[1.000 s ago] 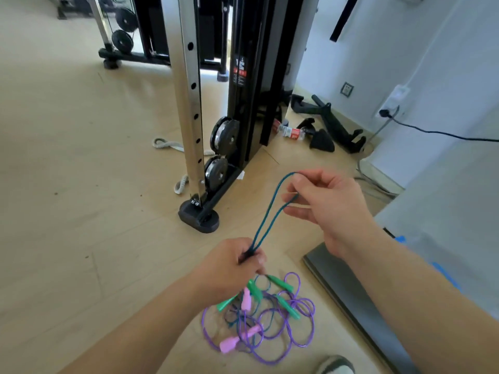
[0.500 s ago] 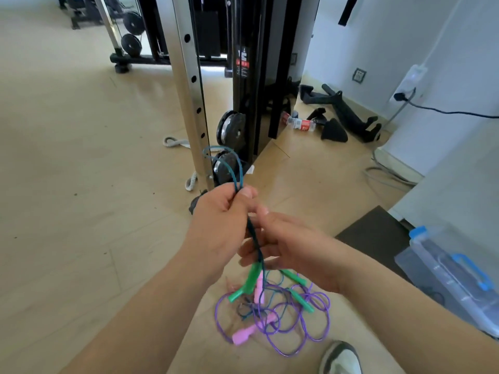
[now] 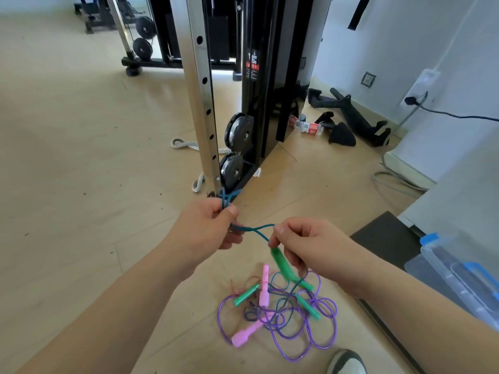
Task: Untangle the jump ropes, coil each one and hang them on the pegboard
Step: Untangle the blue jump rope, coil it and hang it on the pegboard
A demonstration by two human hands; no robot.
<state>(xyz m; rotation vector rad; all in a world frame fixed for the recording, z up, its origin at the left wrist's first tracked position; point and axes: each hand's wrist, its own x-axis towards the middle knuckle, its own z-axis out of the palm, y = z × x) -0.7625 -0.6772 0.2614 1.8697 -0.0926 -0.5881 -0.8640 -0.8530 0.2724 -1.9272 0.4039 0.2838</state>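
**Teal rope held between both hands, the others still tangled on the floor**

The left hand [image 3: 205, 228] is clenched around a gathered bunch of the teal jump rope [image 3: 255, 230]. Short loops of it poke out above the fist, just in front of the foot of the steel post [image 3: 201, 90]. From that fist a doubled strand runs across to the right hand [image 3: 310, 247], which pinches it between thumb and forefinger just where the rope meets a green handle [image 3: 282, 265] — the handle hangs down from the fingers.

Below the hands, a knotted heap lies on the wooden floor [image 3: 81, 184] beside the left edge of a dark mat [image 3: 383, 238]: a purple rope [image 3: 321, 338] in loose loops, pink handles [image 3: 263, 286], more green handles and dark cord woven through. A shoe [image 3: 348, 363] stands just beside the heap, and a clear plastic box [image 3: 459, 276] with blue clips sits by the mat's right edge.
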